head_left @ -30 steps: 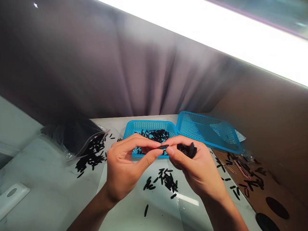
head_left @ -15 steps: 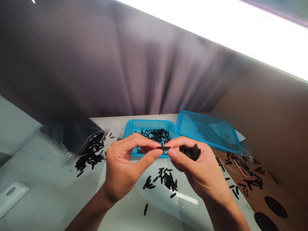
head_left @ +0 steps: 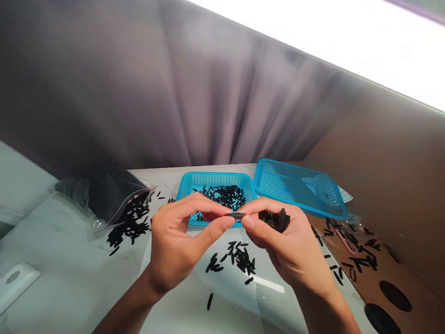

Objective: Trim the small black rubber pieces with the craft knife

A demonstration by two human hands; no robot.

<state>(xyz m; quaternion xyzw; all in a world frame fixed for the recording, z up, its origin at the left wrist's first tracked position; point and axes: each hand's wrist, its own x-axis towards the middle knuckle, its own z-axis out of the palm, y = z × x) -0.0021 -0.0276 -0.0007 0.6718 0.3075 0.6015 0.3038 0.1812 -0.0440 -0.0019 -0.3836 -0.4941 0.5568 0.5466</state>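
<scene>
grey curtain [head_left: 208, 93], back | white object [head_left: 24, 280] with oval hollow, left | two black discs [head_left: 395, 296] on brown board [head_left: 366, 286], right

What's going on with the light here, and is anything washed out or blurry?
In the head view, the bright strip is blown out to white; in the head view, a glare streak lies beside the loose black pieces; in the head view, the grey-purple backdrop looks soft and blurry.

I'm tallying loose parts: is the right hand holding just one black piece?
No: besides the pinched black piece, the right hand cups a bunch of black pieces.
</scene>
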